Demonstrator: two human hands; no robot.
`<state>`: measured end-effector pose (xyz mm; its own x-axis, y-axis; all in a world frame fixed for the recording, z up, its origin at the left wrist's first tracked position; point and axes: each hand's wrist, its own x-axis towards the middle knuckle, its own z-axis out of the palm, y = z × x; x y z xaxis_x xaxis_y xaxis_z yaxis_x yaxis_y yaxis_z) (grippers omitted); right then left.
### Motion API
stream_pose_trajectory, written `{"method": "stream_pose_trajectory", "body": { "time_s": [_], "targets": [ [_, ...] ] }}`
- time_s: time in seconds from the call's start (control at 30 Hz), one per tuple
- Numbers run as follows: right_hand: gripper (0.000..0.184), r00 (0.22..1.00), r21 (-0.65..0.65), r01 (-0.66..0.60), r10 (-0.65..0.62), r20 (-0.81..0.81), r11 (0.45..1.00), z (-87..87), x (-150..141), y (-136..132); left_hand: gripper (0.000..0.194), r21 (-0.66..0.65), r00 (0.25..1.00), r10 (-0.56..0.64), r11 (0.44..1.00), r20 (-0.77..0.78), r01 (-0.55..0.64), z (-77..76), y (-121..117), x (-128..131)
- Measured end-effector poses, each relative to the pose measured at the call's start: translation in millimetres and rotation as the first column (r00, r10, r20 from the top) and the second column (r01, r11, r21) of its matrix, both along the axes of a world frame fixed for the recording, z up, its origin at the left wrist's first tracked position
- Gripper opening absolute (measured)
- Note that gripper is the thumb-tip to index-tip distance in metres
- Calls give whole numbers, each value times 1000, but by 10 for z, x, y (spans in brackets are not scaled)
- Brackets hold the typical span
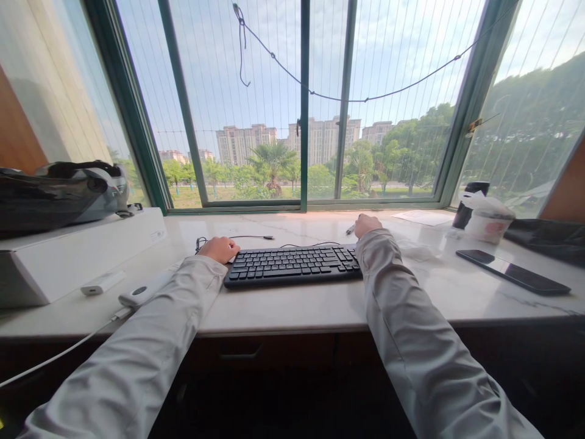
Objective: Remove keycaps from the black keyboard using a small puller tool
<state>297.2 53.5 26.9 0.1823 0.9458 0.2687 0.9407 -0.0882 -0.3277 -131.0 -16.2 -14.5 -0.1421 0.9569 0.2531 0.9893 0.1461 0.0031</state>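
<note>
A black keyboard (292,263) lies flat on the pale marble-look counter. At its upper left corner is my left hand (218,249), fingers curled closed; what they hold, if anything, is hidden. A loop of thin black cable (200,244) shows just behind that hand. My right hand (368,225) is closed beyond the keyboard's right end, its fingers turned away from me. A small metallic piece (350,230) shows at its left side, too small to name. My right sleeve (386,259) covers the keyboard's right edge. Behind the keyboard lies a black cable end with a plug (269,237).
On the left, a white box (91,253) carries a dark visor-like object (64,192). Before it are a white adapter (101,283) and a white device (137,296) with a cord. At right lie a phone (512,271), a bagged cup (489,219) and a dark bottle (464,210).
</note>
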Motion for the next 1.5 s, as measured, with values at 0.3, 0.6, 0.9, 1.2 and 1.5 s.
{"method": "stream_pose_trajectory", "body": {
  "time_s": [0.3, 0.6, 0.9, 1.2, 1.5],
  "targets": [
    [35, 995, 72, 60, -54, -83, 996, 120, 6, -84, 40, 6, 1000, 22, 1000, 17, -22, -14, 14, -9],
    [24, 999, 11, -8, 8, -48, 1000, 63, 11, -63, 40, 2, 999, 22, 1000, 23, -22, -6, 9, -3],
    [31, 991, 132, 87, -73, -111, 987, 94, 52, -123, 40, 1, 1000, 22, 1000, 20, -22, 5, -6, 8],
    [39, 935, 330, -32, 145, -324, 943, 237, -108, -208, 39, 7, 1000, 18, 1000, 20, -18, 18, -32, 58],
    [38, 934, 503, -319, 356, 25, 803, 138, 216, -181, 38, 12, 1000, -8, 1000, 14, 8, 23, -21, 57]
  ]
}}
